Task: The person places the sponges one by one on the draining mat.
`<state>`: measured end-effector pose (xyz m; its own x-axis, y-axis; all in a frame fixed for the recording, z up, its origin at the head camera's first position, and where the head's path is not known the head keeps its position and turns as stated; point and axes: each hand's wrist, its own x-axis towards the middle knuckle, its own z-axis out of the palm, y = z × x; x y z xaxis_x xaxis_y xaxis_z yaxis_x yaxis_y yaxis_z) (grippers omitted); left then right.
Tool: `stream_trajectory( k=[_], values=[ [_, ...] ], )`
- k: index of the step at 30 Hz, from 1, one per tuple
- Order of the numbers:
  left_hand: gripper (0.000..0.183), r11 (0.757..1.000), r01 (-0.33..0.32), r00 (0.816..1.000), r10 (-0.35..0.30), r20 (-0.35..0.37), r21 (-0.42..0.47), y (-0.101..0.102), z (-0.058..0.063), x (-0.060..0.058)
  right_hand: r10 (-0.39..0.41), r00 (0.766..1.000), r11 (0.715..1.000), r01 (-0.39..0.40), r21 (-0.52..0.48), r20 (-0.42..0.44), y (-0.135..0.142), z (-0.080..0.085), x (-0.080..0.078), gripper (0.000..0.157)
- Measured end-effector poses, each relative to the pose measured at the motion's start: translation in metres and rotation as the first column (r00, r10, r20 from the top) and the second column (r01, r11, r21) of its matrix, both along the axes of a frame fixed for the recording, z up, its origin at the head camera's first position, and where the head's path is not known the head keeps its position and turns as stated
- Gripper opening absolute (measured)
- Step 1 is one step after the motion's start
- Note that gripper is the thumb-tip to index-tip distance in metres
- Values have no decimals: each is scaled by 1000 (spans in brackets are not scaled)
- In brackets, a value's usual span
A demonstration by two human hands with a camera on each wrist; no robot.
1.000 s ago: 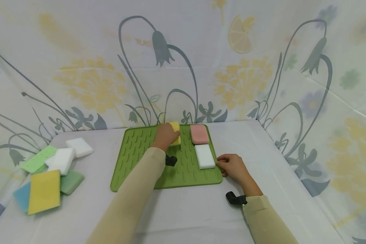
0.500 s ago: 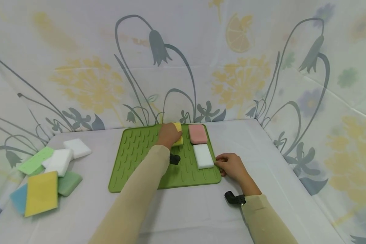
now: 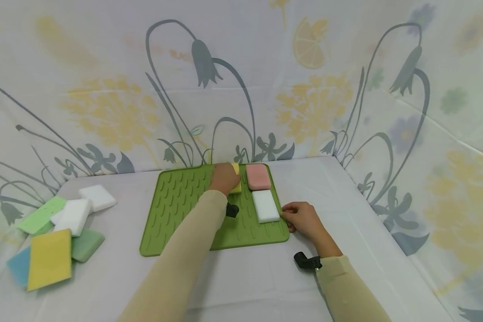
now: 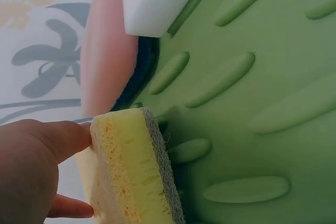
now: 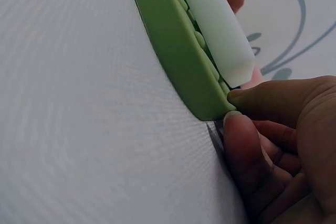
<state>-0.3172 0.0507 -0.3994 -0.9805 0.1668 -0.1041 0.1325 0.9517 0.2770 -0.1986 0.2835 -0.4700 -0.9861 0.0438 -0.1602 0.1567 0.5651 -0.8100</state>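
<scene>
A ribbed green silicone mat (image 3: 177, 205) lies on the table. Near its back edge my left hand (image 3: 224, 178) grips a yellow sponge (image 4: 123, 161) by its sides. The sponge's grey scouring layer faces the mat; I cannot tell whether it touches it. Just to its right sits a pink sponge (image 3: 258, 176) with a dark underside, at the mat's back right corner. In front of that one lies a white sponge block (image 3: 265, 206). At the mat's right edge, my right hand (image 3: 302, 218) pinches the rim between thumb and forefinger, as the right wrist view shows.
To the left is a loose pile: a yellow sponge cloth (image 3: 49, 259), a blue cloth (image 3: 19, 267), a green scouring pad (image 3: 87, 244), a light green sponge (image 3: 42, 216) and white blocks (image 3: 98, 197). A floral-printed curtain (image 3: 241, 89) closes off the back and sides.
My left hand has shifted the yellow sponge slightly rightward, narrowing the gap to the pink sponge. The right hand keeps its place on the mat's edge. The head view has turned slightly right.
</scene>
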Motion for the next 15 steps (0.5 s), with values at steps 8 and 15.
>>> stream_trajectory(
  k=[8, 15],
  values=[
    [43, 1000, -11, 1000, 11, -18, 4, 4, -1, -2, -3, 1000, 1000, 3, 1, -3, -1, 2, -1, 29],
    [46, 1000, -20, 1000, 20, 7, -1, 8, -3, -3, -4, 1000, 1000, 4, -12, 8, -2, 2, 2, 29]
  ],
)
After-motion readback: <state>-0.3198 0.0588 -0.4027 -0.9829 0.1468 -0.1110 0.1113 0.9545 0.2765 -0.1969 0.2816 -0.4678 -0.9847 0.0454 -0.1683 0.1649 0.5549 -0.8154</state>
